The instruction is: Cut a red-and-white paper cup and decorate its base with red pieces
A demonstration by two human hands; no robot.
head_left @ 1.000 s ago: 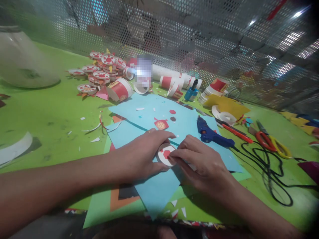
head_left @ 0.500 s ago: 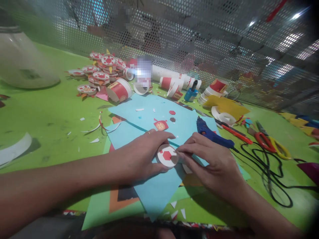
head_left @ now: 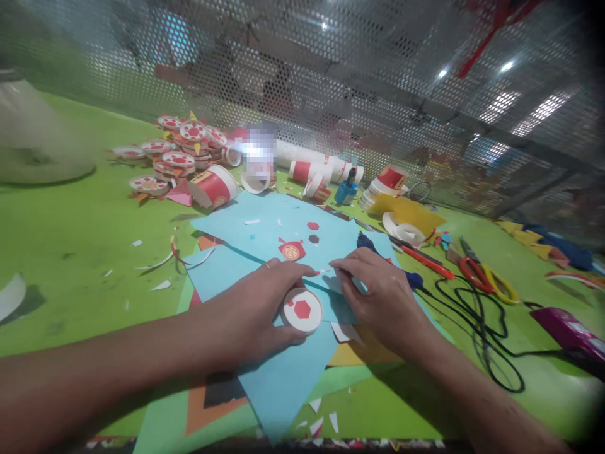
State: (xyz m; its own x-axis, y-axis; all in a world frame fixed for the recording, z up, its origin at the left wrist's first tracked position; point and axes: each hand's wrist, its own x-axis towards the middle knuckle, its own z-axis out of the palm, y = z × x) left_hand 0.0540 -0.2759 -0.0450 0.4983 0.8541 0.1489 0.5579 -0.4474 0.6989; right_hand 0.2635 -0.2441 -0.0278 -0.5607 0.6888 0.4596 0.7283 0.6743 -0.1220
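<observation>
A round white disc (head_left: pixel 302 310) with a red hexagon and a small red piece at its edge lies within the curved thumb and fingers of my left hand (head_left: pixel 265 302). Just right of and above the disc, my right hand (head_left: pixel 373 284) has its thumb and fingertips close together; whether anything is between them is too small to tell. Small red and white bits (head_left: pixel 324 272) lie between the two hands on blue paper (head_left: pixel 236 221). Beyond them are a red cut-out with a gold emblem (head_left: pixel 290 251) and a red hexagon piece (head_left: pixel 312 226).
Decorated discs (head_left: pixel 177 159) are piled at the back left beside a red paper cup (head_left: pixel 213 187). A blue bottle (head_left: pixel 346 192) stands further right. Scissors (head_left: pixel 491 284), a red-handled tool (head_left: pixel 428 261), a partly hidden blue glue gun (head_left: pixel 414 280) and black cable lie at right.
My right hand has moved up and away from the disc, and its fingertips no longer touch it. My left hand still surrounds the disc. The camera view has shifted slightly.
</observation>
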